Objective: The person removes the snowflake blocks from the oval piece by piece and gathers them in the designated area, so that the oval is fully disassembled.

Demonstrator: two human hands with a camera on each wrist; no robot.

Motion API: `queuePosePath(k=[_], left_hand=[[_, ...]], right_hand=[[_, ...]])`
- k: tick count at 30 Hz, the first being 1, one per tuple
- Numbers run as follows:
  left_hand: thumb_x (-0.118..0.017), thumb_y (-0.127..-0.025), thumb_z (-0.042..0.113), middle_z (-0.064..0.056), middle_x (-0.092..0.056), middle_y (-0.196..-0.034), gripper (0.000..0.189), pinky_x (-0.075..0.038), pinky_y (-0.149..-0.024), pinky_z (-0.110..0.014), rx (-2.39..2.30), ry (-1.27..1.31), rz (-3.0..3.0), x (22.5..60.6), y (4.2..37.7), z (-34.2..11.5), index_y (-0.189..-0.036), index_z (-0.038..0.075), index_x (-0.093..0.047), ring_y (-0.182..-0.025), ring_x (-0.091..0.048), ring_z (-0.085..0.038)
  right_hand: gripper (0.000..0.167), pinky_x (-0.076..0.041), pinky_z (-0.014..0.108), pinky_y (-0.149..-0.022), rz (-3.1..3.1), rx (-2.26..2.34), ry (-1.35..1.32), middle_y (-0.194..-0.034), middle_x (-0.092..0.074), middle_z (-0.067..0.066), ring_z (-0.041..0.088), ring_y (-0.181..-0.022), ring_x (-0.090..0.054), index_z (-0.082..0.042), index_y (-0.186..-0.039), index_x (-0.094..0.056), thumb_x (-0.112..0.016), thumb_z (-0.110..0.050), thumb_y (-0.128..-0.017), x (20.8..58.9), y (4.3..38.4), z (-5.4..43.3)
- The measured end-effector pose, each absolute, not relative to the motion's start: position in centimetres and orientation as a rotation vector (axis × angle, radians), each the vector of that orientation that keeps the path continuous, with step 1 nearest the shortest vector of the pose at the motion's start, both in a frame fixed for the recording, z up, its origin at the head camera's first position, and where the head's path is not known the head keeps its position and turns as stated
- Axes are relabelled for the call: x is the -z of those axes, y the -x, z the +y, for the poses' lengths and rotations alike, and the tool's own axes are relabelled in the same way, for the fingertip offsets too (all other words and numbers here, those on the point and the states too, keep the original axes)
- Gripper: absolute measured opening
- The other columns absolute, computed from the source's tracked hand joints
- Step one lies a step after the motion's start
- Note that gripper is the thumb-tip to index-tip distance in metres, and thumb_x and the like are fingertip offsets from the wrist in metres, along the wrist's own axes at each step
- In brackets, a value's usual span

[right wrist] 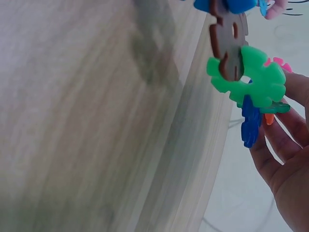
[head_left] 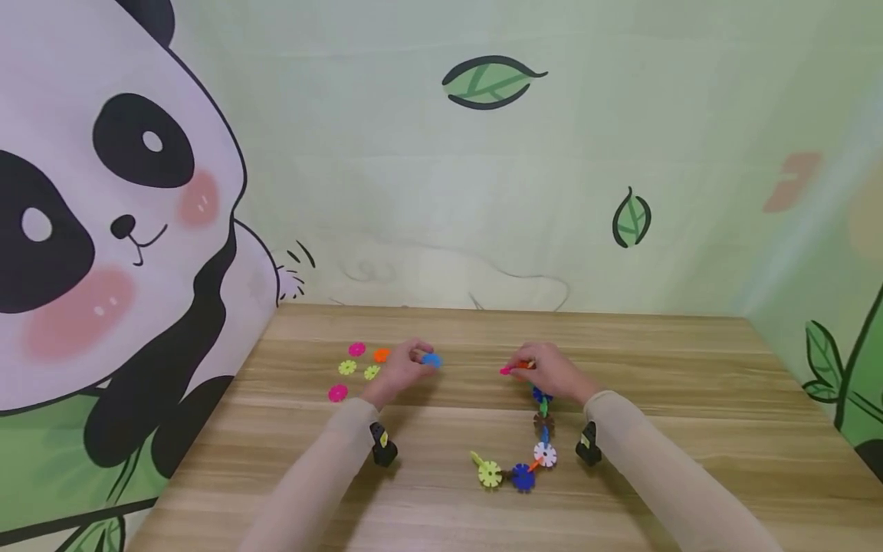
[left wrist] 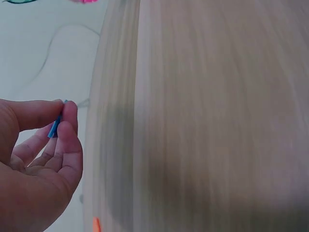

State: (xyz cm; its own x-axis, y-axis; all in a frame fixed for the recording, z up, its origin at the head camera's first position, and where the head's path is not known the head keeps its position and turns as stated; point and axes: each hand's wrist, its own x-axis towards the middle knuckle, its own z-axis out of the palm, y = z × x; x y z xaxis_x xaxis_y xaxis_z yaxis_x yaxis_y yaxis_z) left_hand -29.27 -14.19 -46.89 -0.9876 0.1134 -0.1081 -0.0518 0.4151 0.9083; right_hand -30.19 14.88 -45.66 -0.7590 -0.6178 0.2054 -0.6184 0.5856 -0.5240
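Observation:
My left hand (head_left: 407, 366) pinches a light blue snowflake disc (head_left: 431, 360) between thumb and fingertips; the left wrist view shows that disc (left wrist: 55, 125) edge-on. Across the table my right hand (head_left: 552, 369) grips one end of a chain of interlocked snowflake discs, close to a pink disc (head_left: 506, 371) and an orange one. From there the chain runs toward me past a brown disc (head_left: 543, 422) and a white disc (head_left: 545, 454). It then bends left through a dark blue disc (head_left: 523, 477) to a yellow disc (head_left: 490, 474). A green disc (right wrist: 263, 82) shows large beside the right fingers, which partly hide the chain's end.
Left of my left hand lie several loose discs, among them a pink disc (head_left: 338, 393), a yellow disc (head_left: 347, 368) and an orange disc (head_left: 382, 355). The wooden table (head_left: 655, 345) ends at a wall cloth printed with a panda and leaves.

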Motion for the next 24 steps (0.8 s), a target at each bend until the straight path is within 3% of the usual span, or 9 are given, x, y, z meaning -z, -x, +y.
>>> queuePosePath(k=[15, 24], left_hand=[[-0.069, -0.081, -0.004, -0.013, -0.061, -0.092, 0.034, -0.045, -0.067, -0.027, -1.369, -0.011, 2.725, 48.1, 29.8, -16.5, -0.112, -0.002, -0.057, -0.080, -0.056, -0.021], [-0.069, -0.081, 0.000, -0.014, -0.063, -0.095, 0.033, -0.049, -0.070, -0.031, -1.252, 0.002, 2.804, 47.7, 30.2, -16.2, -0.112, -0.003, -0.058, -0.083, -0.059, -0.023]], right_hand=[[0.007, -0.049, 0.026, -0.066, -2.813, -0.905, -1.065, -0.087, -0.064, -0.003, 0.009, -0.073, -0.054, -0.010, -0.093, -0.072, -0.067, -0.011, -0.088, 45.9, 30.2, 15.2], [0.008, -0.050, 0.028, -0.068, -2.821, -0.918, -1.060, -0.089, -0.064, -0.003, 0.009, -0.074, -0.054, -0.011, -0.094, -0.072, -0.067, -0.011, -0.088, 45.7, 30.2, 15.2]])
